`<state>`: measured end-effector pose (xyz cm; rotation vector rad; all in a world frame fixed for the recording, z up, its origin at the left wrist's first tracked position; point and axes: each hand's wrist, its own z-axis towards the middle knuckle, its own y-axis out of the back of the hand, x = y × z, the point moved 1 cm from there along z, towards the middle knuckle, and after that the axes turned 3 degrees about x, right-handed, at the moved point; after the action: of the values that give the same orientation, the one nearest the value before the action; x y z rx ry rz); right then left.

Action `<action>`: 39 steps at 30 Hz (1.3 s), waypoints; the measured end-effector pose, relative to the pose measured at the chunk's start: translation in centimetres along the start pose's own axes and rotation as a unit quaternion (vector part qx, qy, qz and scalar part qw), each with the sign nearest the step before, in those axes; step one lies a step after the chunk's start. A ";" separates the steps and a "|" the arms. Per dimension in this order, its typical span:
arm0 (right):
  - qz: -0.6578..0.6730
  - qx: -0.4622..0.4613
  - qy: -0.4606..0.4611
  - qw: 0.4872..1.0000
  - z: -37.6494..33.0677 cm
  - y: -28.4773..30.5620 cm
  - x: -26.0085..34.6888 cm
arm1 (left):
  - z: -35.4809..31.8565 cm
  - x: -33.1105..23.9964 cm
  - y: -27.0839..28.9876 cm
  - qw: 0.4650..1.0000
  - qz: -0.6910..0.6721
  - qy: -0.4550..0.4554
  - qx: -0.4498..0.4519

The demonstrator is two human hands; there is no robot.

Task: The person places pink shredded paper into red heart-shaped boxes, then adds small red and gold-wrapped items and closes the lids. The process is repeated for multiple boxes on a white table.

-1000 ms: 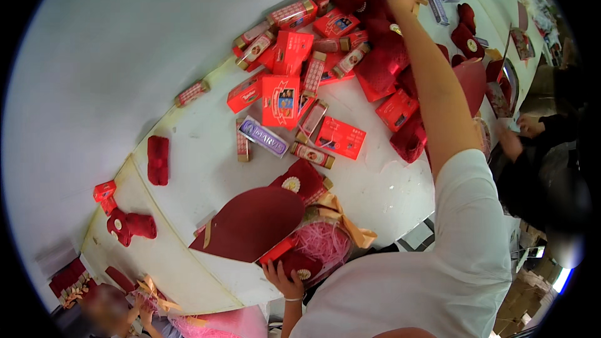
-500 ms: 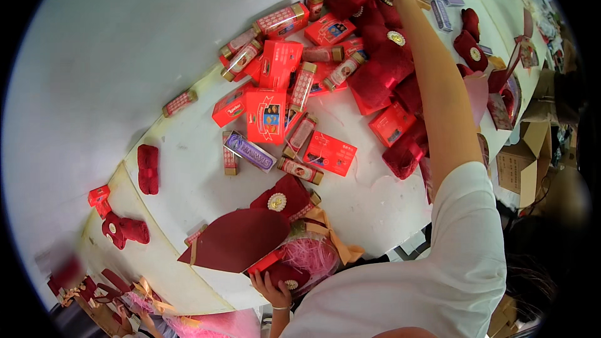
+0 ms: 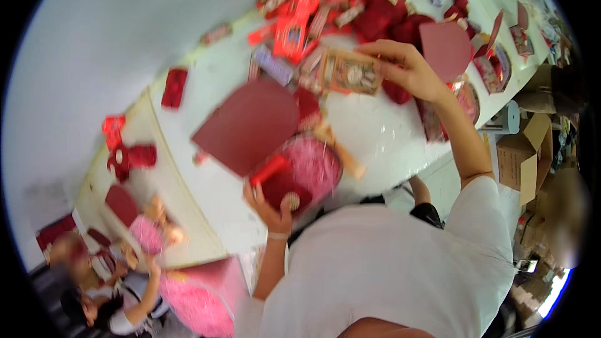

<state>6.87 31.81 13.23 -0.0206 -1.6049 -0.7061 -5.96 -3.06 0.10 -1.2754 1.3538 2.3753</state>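
The left hand has its grip closed on the near rim of a dark red heart-shaped box, stuffed with frizzy pink shred, at the white tabletop's front edge, its flat lid tilted open. The right hand pinches a small gold-patterned packet above bare tabletop. Glossy red packets crowd the far edge.

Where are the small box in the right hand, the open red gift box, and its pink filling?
small box point(image 3: 352, 74), head view, front face.
red gift box point(image 3: 247, 124), head view, open lid.
pink filling point(image 3: 313, 166), head view, middle.
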 end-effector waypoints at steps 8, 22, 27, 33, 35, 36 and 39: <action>-0.054 0.079 0.073 0.993 -8.9 -16.0 2.7 | 0.1 -4.4 0.2 0.944 -0.211 0.127 0.218; 0.182 -0.011 -0.130 0.975 -5.3 -25.7 -12.9 | -1.8 4.6 0.6 0.982 -0.035 0.156 -0.097; 0.083 0.025 -0.140 0.986 -4.1 -27.0 -14.7 | -2.3 9.0 -3.0 0.949 -0.245 0.195 -0.026; 0.073 -0.014 -0.196 0.978 -6.6 -24.7 -15.6 | -1.8 6.1 -4.5 0.960 -0.225 0.164 0.018; -0.038 -0.092 -0.158 0.982 -8.2 -24.2 -16.7 | -1.6 5.2 -5.9 0.956 -0.231 0.173 0.044; -0.097 -0.128 -0.142 0.977 -9.2 -23.8 -17.2 | -1.6 4.8 -6.8 0.954 -0.236 0.179 0.058; -0.163 -0.234 -0.149 0.947 -11.6 -21.7 -17.7 | -0.5 2.4 -9.1 0.947 -0.257 0.144 0.125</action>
<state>11.56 15.87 -12.14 -0.2216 -1.7073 -1.3878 -2.86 1.23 -7.71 -1.6907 1.1517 1.6662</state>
